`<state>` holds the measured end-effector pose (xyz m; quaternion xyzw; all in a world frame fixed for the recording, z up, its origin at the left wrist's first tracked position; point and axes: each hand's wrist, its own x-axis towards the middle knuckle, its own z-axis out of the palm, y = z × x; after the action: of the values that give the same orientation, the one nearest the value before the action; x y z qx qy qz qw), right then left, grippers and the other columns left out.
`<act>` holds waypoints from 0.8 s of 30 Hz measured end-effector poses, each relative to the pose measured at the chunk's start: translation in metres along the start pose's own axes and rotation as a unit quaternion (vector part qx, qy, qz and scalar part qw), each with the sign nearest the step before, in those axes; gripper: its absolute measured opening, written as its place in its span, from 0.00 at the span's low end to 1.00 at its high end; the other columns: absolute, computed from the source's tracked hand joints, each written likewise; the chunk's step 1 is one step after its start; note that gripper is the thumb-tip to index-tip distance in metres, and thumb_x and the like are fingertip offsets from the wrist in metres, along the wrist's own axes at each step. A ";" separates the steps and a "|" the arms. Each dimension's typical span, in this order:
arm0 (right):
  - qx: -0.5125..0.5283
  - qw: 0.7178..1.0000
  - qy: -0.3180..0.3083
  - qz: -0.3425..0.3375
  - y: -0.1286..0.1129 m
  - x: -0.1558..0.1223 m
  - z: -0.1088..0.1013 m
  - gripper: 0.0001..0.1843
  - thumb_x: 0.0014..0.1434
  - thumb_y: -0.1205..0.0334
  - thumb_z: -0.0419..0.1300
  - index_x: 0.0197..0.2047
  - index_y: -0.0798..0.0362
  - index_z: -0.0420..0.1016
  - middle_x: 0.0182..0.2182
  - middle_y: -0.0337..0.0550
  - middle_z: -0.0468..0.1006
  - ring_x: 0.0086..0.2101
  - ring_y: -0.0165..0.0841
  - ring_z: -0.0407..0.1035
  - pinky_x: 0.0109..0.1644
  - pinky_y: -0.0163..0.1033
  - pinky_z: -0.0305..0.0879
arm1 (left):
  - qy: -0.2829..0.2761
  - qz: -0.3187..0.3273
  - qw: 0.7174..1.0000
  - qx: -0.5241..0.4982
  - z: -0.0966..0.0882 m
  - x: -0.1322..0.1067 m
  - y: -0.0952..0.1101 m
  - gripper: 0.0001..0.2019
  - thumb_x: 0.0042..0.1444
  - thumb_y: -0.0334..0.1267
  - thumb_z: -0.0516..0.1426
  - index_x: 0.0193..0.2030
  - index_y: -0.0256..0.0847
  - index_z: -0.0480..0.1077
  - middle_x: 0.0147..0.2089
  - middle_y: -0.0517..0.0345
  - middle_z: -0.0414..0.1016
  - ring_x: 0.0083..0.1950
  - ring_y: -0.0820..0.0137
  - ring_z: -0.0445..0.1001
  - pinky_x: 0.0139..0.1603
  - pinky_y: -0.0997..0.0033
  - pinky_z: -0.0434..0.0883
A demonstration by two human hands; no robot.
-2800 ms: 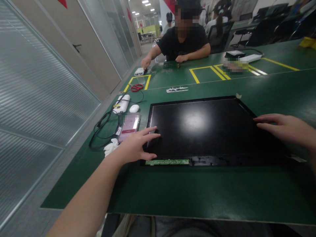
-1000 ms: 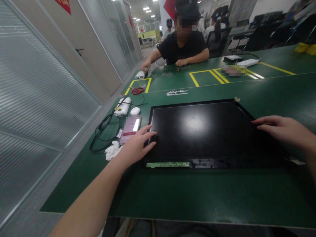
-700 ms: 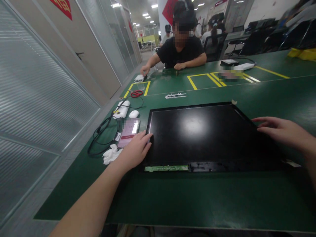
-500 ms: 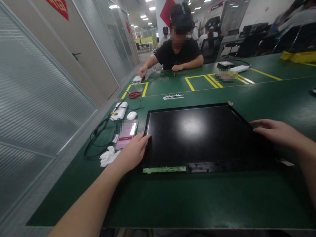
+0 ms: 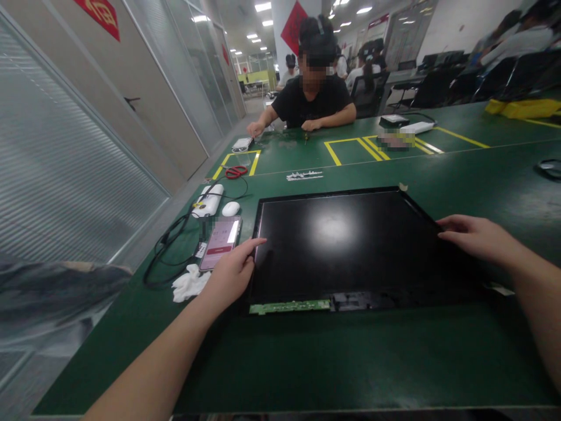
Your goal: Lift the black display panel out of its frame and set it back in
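Note:
A black display panel (image 5: pixel 315 257) lies flat on the green table, screen up, with a glare spot near its middle. A narrow green circuit board (image 5: pixel 289 306) runs along the left part of its near edge. My left hand (image 5: pixel 232 272) grips the panel's left edge, index finger reaching over the frame. At the right edge, my right hand (image 5: pixel 477 237) is closed with thumb and fingers on the rim. Just left of my left hand are a phone (image 5: pixel 221 242) with a lit screen and a crumpled white tissue (image 5: pixel 189 285).
Black cables (image 5: pixel 166 245), a white box-shaped device (image 5: pixel 208 200), a white mouse-like object (image 5: pixel 231 209) and red-handled scissors (image 5: pixel 236 172) lie at left. White strips (image 5: pixel 304 175) lie beyond the panel. Across the table sits a person (image 5: pixel 313 102). Someone's jeans (image 5: pixel 56 298) show at left.
My view has shifted slightly, so the table scene sits a little lower and further left. A blurred jeans-clad leg has come into view at left. Both hands stay at the panel's sides.

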<state>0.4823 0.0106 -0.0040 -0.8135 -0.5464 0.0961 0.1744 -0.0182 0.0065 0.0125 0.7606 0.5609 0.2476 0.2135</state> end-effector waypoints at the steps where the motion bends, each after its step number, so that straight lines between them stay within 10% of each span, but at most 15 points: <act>1: 0.004 1.000 -0.002 0.000 0.001 0.001 0.000 0.18 0.30 0.56 0.54 0.30 0.47 0.69 0.24 0.38 0.72 0.25 0.32 0.65 0.31 0.40 0.58 | 0.019 -0.018 0.999 -0.038 0.000 0.000 0.002 0.23 0.56 0.32 0.53 0.58 0.42 0.75 0.48 0.51 0.82 0.47 0.56 0.80 0.53 0.57 0.73; 8: 0.028 0.999 -0.028 0.004 0.000 -0.001 -0.004 0.21 0.27 0.55 0.56 0.31 0.48 0.70 0.25 0.40 0.72 0.26 0.33 0.65 0.33 0.41 0.59 | 0.084 -0.196 0.881 -0.421 0.004 0.002 0.016 0.25 0.45 0.31 0.64 0.53 0.43 0.72 0.58 0.50 0.76 0.44 0.62 0.80 0.41 0.66 0.76; 19: 0.070 0.997 -0.042 0.015 -0.013 -0.009 -0.004 0.28 0.22 0.51 0.57 0.32 0.51 0.67 0.27 0.43 0.71 0.28 0.35 0.65 0.33 0.42 0.60 | 0.147 -0.305 0.761 -0.554 0.009 0.005 0.029 0.19 0.52 0.21 0.58 0.49 0.42 0.69 0.42 0.56 0.82 0.30 0.70 0.81 0.27 0.75 0.76; 24: 0.090 0.995 -0.052 0.007 -0.010 -0.009 -0.002 0.27 0.23 0.51 0.57 0.32 0.51 0.66 0.26 0.42 0.71 0.27 0.35 0.65 0.32 0.41 0.60 | 0.127 -0.330 0.749 -0.560 0.007 0.007 0.031 0.21 0.56 0.22 0.56 0.56 0.42 0.66 0.33 0.58 0.81 0.24 0.69 0.79 0.21 0.75 0.74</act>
<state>0.4706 0.0055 0.0019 -0.7924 -0.5378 0.1883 0.2178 0.0109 0.0045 0.0265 0.2331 0.5596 0.5261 0.5965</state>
